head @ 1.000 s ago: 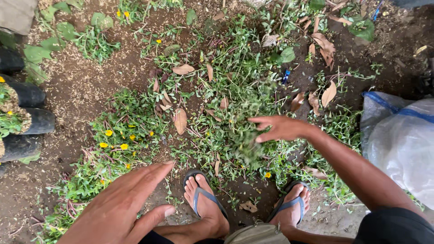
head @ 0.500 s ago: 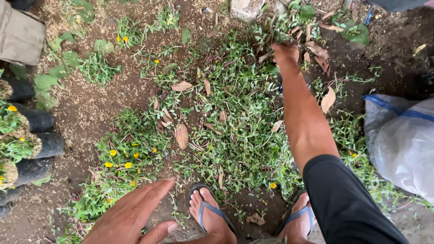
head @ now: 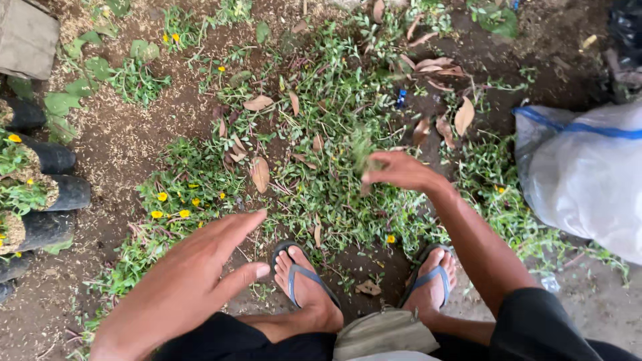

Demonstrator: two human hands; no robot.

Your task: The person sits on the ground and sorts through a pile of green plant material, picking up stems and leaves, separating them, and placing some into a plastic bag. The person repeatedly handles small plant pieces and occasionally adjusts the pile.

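We see two bare hands and two feet in blue-strapped sandals. Our right hand [head: 401,170] has its grip pinched on a small tuft of green weeds [head: 364,152], held just above the weed patch [head: 334,134] that covers the soil in front of the feet. Our left hand [head: 190,281] hovers low over the ground with fingers spread wide, holding nothing. The left sandal [head: 301,274] and the right sandal [head: 435,274] stand at the near edge of the patch.

At the left edge we count four black nursery bags [head: 57,194] lying in a stack, each filled with soil; at least two carry green plants with yellow flowers. On the right lies one white sack [head: 588,180] with a blue rim; we cannot tell what it holds. Brown dry leaves [head: 259,174] are scattered across the weeds, well over ten.
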